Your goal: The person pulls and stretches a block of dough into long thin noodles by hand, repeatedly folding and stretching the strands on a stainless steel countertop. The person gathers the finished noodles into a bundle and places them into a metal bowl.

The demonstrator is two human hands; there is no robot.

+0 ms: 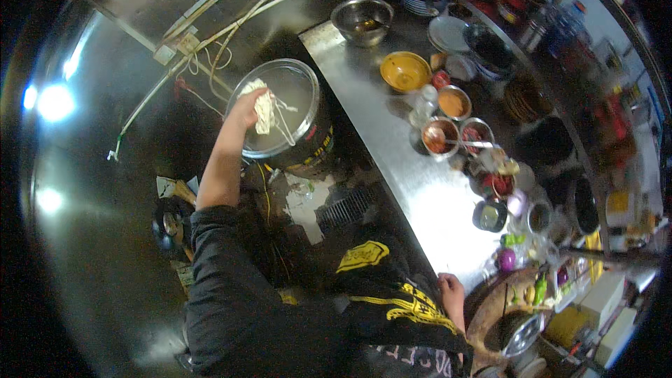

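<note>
My left hand [248,109] is stretched out and grips a crumpled cream bundle [265,110], with thin white strings or strands hanging from it; whether it is cloth or noodles I cannot tell. Under it stands a dark round bucket [310,149] bearing yellow writing. Its top [286,79] has a clear rim and looks greyish; a lid and liquid are hard to tell apart. At the near edge of the steel counter [378,110] rests my right hand [451,291], its fingers bent. Its palm is hidden.
Bowls line the counter: a steel bowl [362,23], a yellow bowl [405,72] and several seasoning pots [441,136]. A purple onion [506,260] and a round wooden board [483,320] with green peppers [541,290] lie to the right. A floor grate [346,207] and wall pipes [252,13] are also visible.
</note>
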